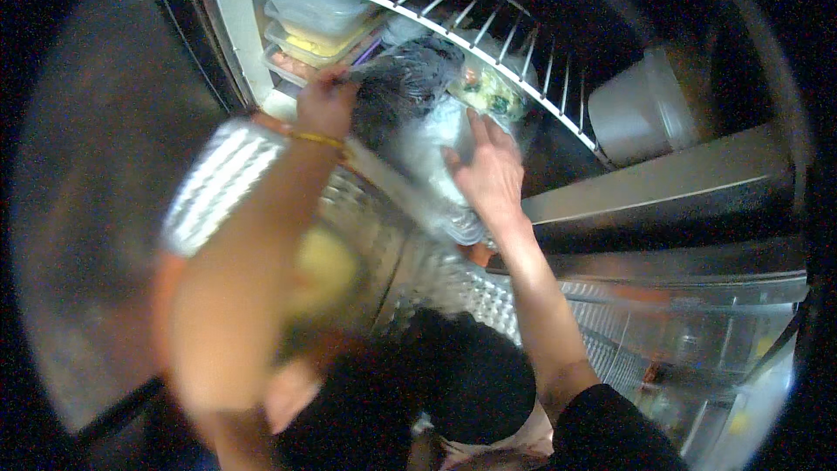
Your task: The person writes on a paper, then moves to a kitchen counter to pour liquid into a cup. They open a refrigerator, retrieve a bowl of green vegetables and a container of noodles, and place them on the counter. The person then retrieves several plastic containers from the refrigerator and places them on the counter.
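Note:
In front of me is the open inside of a refrigerator. My left hand has its fingers closed on the edge of a dark plastic bag, beside stacked plastic containers. My right hand rests with thumb and fingers apart on a whitish plastic bag. Just beyond its fingertips lies a clear bag of green and pale food, probably vegetables. All these bags sit below a white wire shelf. What the dark and whitish bags contain is hidden.
Lidded plastic containers, some with yellow and pinkish contents, are stacked at the left wall. A white tub stands on the wire shelf. Transparent door bins are at the right. A shiny ridged object lies blurred beside my left forearm.

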### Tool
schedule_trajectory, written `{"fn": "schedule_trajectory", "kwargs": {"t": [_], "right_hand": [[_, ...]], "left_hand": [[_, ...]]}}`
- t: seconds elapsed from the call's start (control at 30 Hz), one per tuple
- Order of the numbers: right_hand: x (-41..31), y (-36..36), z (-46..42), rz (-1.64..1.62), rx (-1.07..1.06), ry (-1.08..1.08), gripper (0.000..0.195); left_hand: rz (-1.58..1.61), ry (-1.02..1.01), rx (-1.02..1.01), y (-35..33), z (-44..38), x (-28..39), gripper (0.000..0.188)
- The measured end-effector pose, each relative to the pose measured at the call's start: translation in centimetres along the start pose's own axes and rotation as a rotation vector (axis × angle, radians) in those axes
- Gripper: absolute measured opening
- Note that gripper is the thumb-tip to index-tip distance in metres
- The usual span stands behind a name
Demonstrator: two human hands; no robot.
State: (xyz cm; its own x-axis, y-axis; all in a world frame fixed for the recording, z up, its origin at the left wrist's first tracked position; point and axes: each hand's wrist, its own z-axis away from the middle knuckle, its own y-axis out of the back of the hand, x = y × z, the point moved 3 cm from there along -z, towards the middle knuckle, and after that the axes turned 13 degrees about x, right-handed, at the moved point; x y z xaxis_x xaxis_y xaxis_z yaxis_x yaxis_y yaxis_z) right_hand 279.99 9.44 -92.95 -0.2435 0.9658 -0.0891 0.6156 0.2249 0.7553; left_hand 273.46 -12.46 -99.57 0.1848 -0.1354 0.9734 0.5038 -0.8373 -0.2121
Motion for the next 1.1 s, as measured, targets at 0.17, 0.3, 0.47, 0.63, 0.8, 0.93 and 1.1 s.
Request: {"fn": "schedule_trajectory", "kwargs": {"t": [0.17, 0.3, 0.47, 0.63, 0.8, 0.93, 1.1], "right_hand": [[1.9, -3.8, -1.2, 0.122, -0.301, -0.15, 0.035], [2.2, -2.2, -0.9, -0.294, -0.012, -0.386, 0.027], [1.2, -0.5, -2.0, -0.948, 0.334, -0.74, 0.016], [3.3, 1.6, -3.9, -1.046, 0.621, -0.746, 0.008], [3.6, 0.6, -3.6, -1.069, 0.709, -0.709, 0.004], [4.9, 0.1, -3.6, -1.1, 0.701, -0.721, 0.01], [3.5, 0.3, -3.6, -1.054, 0.72, -0.688, 0.013]], "left_hand": [[0.06, -0.024, -0.035, 0.6, -0.7, -1.0, 0.027], [0.011, -0.089, -0.008, 0.1, -0.6, -0.7, 0.025], [0.015, -0.183, 0.046, 0.6, -1.0, -1.2, 0.02], [-0.012, -0.183, 0.075, 0.1, 0.3, 0.2, 0.016], [0.078, -0.145, 0.1, -0.3, 0.4, -0.7, 0.018], [-0.001, -0.233, 0.171, -0.2, 0.4, -0.6, 0.017], [-0.023, -0.261, 0.184, 0.1, 0.4, -0.4, 0.017]]}}
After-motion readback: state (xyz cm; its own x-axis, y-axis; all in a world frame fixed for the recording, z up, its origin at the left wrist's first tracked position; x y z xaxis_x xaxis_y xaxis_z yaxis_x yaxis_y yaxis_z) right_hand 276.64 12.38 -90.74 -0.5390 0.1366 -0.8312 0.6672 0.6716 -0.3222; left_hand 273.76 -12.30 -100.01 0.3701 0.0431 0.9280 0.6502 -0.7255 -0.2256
